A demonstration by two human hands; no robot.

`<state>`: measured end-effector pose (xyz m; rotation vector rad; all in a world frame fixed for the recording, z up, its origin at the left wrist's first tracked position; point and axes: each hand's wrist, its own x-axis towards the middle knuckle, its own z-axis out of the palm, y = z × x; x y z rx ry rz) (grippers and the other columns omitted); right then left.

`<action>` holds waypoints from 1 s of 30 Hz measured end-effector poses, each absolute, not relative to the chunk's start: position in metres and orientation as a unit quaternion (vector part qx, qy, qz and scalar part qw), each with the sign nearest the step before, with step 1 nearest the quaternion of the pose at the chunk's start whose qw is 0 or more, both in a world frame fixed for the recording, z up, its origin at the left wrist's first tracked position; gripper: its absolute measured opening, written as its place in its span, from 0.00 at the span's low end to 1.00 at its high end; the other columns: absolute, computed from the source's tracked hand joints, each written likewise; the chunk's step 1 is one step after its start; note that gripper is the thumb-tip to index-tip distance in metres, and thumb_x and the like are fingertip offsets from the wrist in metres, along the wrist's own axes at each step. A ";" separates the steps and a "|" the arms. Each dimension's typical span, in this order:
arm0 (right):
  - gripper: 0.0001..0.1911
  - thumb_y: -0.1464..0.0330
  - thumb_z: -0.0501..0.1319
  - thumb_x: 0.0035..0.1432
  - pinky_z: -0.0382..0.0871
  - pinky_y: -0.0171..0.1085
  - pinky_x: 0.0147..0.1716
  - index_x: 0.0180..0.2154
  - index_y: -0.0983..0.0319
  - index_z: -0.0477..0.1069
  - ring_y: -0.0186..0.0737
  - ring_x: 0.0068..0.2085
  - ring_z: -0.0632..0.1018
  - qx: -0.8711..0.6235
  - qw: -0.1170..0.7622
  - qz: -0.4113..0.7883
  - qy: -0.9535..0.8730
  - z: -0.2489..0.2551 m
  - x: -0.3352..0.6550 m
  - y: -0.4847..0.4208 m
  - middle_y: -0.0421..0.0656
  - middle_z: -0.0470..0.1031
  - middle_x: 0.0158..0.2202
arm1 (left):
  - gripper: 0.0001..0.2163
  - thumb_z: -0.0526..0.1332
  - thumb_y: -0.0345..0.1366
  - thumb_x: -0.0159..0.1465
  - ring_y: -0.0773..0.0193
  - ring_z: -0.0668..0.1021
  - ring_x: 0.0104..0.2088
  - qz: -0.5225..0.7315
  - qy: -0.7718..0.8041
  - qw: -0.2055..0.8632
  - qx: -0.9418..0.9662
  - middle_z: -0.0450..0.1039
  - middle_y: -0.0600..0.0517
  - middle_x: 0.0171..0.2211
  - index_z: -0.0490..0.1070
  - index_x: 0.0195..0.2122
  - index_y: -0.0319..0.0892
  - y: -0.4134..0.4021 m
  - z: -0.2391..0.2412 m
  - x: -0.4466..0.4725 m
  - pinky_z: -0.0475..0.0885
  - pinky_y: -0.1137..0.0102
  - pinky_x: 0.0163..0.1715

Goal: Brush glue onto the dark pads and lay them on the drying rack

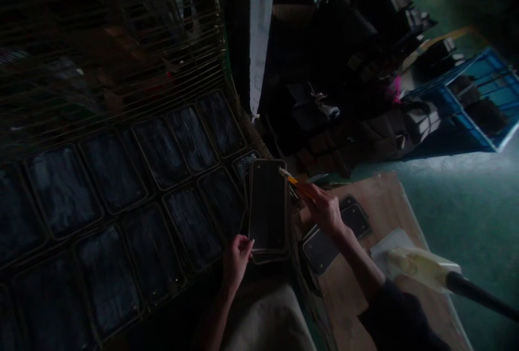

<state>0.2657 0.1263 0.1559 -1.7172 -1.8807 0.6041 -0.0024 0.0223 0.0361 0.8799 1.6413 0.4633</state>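
Note:
The view is dim. A dark rounded rectangular panel with a pale edge and small studs at its corners lies over at least one similar panel in front of me. My left hand is closed in a pinch on its lower left corner. In my right hand is a brush with an orange-yellow handle, its tip at the panel's top right corner. Beneath my right forearm, more studded panels rest on a wooden board.
Rows of dark panels with streaky, shiny faces cover a wire rack on the left. A pale yellowish container with a dark handle stands on the board. Behind are a whitish post, dark piled items and a blue crate.

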 end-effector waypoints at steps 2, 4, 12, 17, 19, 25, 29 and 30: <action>0.12 0.64 0.54 0.68 0.67 0.31 0.34 0.48 0.60 0.71 0.36 0.37 0.79 -0.624 0.239 0.201 -0.716 0.154 0.263 0.135 0.44 0.78 0.41 | 0.15 0.63 0.49 0.56 0.66 0.75 0.19 0.201 0.694 0.596 0.349 0.71 0.56 0.22 0.67 0.33 0.42 0.020 0.033 -0.003 0.66 0.75 0.16; 0.11 0.65 0.54 0.69 0.67 0.31 0.34 0.47 0.60 0.71 0.36 0.37 0.78 -0.617 0.221 0.183 -0.733 0.150 0.260 0.141 0.44 0.78 0.41 | 0.14 0.63 0.48 0.56 0.67 0.74 0.19 0.210 0.686 0.610 0.336 0.70 0.56 0.21 0.67 0.33 0.42 0.019 0.031 -0.003 0.66 0.75 0.17; 0.12 0.64 0.52 0.69 0.64 0.32 0.32 0.47 0.61 0.71 0.36 0.35 0.77 -0.607 0.157 0.153 -0.764 0.134 0.252 0.149 0.44 0.77 0.37 | 0.12 0.63 0.46 0.56 0.68 0.74 0.19 0.235 0.669 0.618 0.340 0.71 0.56 0.23 0.67 0.32 0.42 0.020 0.028 -0.008 0.67 0.76 0.17; 0.12 0.67 0.51 0.69 0.60 0.32 0.29 0.47 0.62 0.70 0.35 0.31 0.74 -0.601 0.132 0.208 -0.761 0.144 0.248 0.105 0.44 0.76 0.34 | 0.13 0.64 0.46 0.55 0.68 0.74 0.18 0.241 0.670 0.626 0.318 0.70 0.57 0.21 0.67 0.31 0.42 0.023 0.031 -0.006 0.67 0.76 0.16; 0.13 0.67 0.49 0.70 0.58 0.32 0.27 0.46 0.62 0.70 0.34 0.28 0.72 -0.589 0.122 0.250 -0.759 0.151 0.243 0.076 0.43 0.74 0.31 | 0.13 0.64 0.46 0.55 0.68 0.73 0.18 0.241 0.672 0.627 0.311 0.70 0.57 0.21 0.67 0.31 0.42 0.024 0.033 -0.005 0.66 0.76 0.16; 0.11 0.67 0.49 0.70 0.56 0.32 0.26 0.44 0.61 0.70 0.32 0.25 0.68 -0.576 0.072 0.372 -0.724 0.166 0.226 0.001 0.39 0.69 0.26 | 0.12 0.64 0.45 0.55 0.68 0.74 0.18 0.234 0.670 0.629 0.318 0.70 0.57 0.20 0.67 0.31 0.42 0.026 0.033 -0.007 0.67 0.76 0.17; 0.11 0.65 0.51 0.70 0.57 0.30 0.23 0.46 0.58 0.71 0.31 0.24 0.71 -0.588 0.066 0.427 -0.684 0.168 0.225 0.007 0.38 0.71 0.25 | 0.12 0.64 0.44 0.55 0.69 0.74 0.18 0.245 0.665 0.638 0.300 0.70 0.57 0.22 0.67 0.31 0.42 0.026 0.033 -0.007 0.68 0.75 0.17; 0.11 0.64 0.52 0.69 0.58 0.30 0.23 0.46 0.58 0.71 0.31 0.23 0.72 -0.590 0.069 0.430 -0.680 0.167 0.227 0.017 0.38 0.72 0.26 | 0.12 0.64 0.44 0.55 0.69 0.73 0.18 0.244 0.668 0.638 0.295 0.70 0.57 0.21 0.67 0.30 0.42 0.026 0.033 -0.007 0.67 0.76 0.17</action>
